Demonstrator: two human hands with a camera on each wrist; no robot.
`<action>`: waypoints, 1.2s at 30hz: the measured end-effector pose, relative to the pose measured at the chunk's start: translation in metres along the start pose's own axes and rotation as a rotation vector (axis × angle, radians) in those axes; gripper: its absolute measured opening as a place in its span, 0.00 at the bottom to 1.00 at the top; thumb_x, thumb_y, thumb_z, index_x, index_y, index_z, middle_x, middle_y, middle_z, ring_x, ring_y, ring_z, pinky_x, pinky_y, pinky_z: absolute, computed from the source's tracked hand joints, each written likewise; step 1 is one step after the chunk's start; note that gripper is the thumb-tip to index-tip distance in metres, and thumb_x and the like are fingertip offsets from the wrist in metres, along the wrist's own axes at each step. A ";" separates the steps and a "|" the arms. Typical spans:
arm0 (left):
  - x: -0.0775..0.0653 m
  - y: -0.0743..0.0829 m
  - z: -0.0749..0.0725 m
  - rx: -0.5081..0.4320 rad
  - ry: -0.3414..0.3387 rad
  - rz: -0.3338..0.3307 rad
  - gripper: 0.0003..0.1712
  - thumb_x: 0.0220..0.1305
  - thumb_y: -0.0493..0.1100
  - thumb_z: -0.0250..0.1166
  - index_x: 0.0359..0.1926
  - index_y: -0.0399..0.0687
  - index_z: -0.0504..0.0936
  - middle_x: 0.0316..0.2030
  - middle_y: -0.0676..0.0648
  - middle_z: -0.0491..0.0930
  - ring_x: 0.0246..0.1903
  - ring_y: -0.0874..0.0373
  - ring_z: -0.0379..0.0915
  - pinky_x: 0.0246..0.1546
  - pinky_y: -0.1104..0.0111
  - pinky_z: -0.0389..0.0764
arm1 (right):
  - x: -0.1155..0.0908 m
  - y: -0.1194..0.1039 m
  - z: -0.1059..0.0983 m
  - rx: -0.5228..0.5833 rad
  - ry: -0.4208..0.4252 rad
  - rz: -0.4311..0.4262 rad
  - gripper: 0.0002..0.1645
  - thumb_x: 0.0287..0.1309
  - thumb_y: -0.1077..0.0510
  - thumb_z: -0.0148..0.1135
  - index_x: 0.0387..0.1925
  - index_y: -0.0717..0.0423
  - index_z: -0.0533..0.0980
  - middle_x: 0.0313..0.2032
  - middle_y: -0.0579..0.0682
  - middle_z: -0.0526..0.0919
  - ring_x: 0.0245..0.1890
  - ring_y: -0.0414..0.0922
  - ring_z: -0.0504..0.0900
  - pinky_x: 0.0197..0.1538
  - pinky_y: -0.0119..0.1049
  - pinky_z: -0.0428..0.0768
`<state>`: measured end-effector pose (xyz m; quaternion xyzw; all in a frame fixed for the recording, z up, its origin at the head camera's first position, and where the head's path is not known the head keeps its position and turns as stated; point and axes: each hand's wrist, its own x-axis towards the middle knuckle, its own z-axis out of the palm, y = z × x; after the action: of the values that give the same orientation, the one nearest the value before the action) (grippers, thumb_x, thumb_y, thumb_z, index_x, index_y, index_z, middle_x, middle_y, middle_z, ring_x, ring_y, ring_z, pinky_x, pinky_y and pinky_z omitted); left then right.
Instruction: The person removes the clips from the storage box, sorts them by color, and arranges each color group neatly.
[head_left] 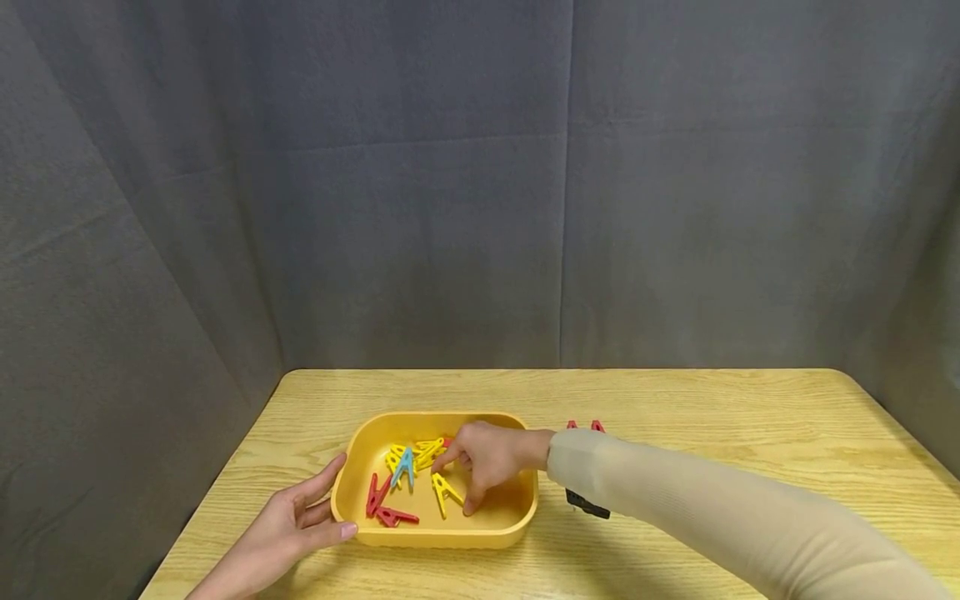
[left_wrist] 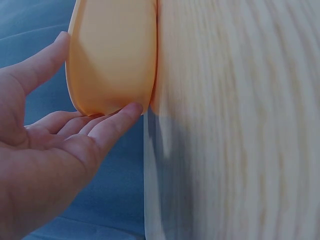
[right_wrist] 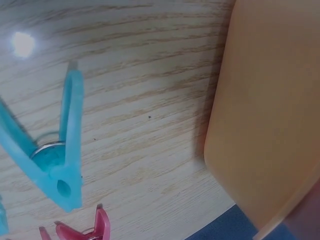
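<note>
A yellow tub (head_left: 435,538) stands on the table with several clothespins inside. My left hand (head_left: 288,521) braces its left end; thumb and extended fingers touch the outer wall and rim, also in the left wrist view. My right hand (head_left: 487,458) reaches into the tub from the right. Its thumb and index finger pinch a yellow clothespin (head_left: 447,497) near the tub floor. Left of it lie a light blue clothespin (head_left: 403,467), two red clothespins (head_left: 377,493) and a pile of yellow clothespins (head_left: 427,452). In the right wrist view, the fingers are hidden.
Red clothespins (head_left: 597,426) lie on the table (head_left: 675,400), partly behind my right sleeve (head_left: 675,483). A light blue clothespin (right_wrist: 70,145) and a red clothespin (right_wrist: 90,229) lie outside the tub. Grey curtains (head_left: 420,208) hang behind and at the sides.
</note>
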<state>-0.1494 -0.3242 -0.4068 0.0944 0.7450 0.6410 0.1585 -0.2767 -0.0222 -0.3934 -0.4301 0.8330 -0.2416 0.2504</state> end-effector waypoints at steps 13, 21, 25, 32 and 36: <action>0.000 0.001 0.001 0.001 -0.003 0.006 0.54 0.70 0.34 0.70 0.82 0.29 0.43 0.80 0.28 0.42 0.72 0.31 0.58 0.57 0.62 0.82 | 0.002 0.001 0.000 0.028 -0.019 -0.018 0.38 0.45 0.65 0.87 0.61 0.59 0.84 0.13 0.40 0.54 0.17 0.36 0.51 0.25 0.29 0.49; 0.000 0.001 0.001 0.002 0.005 0.004 0.54 0.70 0.34 0.71 0.82 0.29 0.43 0.80 0.28 0.42 0.72 0.31 0.58 0.57 0.62 0.82 | 0.002 0.000 0.002 0.052 -0.030 -0.023 0.40 0.44 0.66 0.87 0.63 0.57 0.84 0.14 0.40 0.54 0.17 0.35 0.51 0.24 0.28 0.51; -0.001 0.001 0.001 0.003 0.012 0.000 0.53 0.70 0.34 0.71 0.82 0.29 0.44 0.80 0.29 0.41 0.73 0.30 0.57 0.57 0.62 0.82 | 0.004 0.000 0.003 0.059 -0.027 -0.014 0.39 0.44 0.67 0.87 0.61 0.58 0.84 0.14 0.40 0.54 0.17 0.35 0.51 0.24 0.28 0.51; 0.000 0.001 0.001 0.001 0.004 0.005 0.53 0.70 0.34 0.70 0.82 0.28 0.44 0.80 0.29 0.40 0.73 0.30 0.57 0.57 0.63 0.82 | 0.001 -0.002 0.002 0.076 -0.007 -0.038 0.39 0.44 0.66 0.88 0.61 0.62 0.84 0.13 0.39 0.57 0.17 0.34 0.53 0.25 0.27 0.53; 0.000 0.000 0.001 -0.003 0.004 0.000 0.54 0.70 0.34 0.70 0.82 0.29 0.43 0.80 0.29 0.41 0.72 0.31 0.58 0.57 0.62 0.82 | -0.005 -0.003 -0.001 0.166 0.003 -0.059 0.38 0.45 0.67 0.86 0.61 0.65 0.83 0.12 0.39 0.56 0.17 0.35 0.52 0.24 0.28 0.53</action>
<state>-0.1490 -0.3233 -0.4066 0.0927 0.7443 0.6424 0.1572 -0.2727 -0.0194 -0.3895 -0.4316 0.7975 -0.3179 0.2768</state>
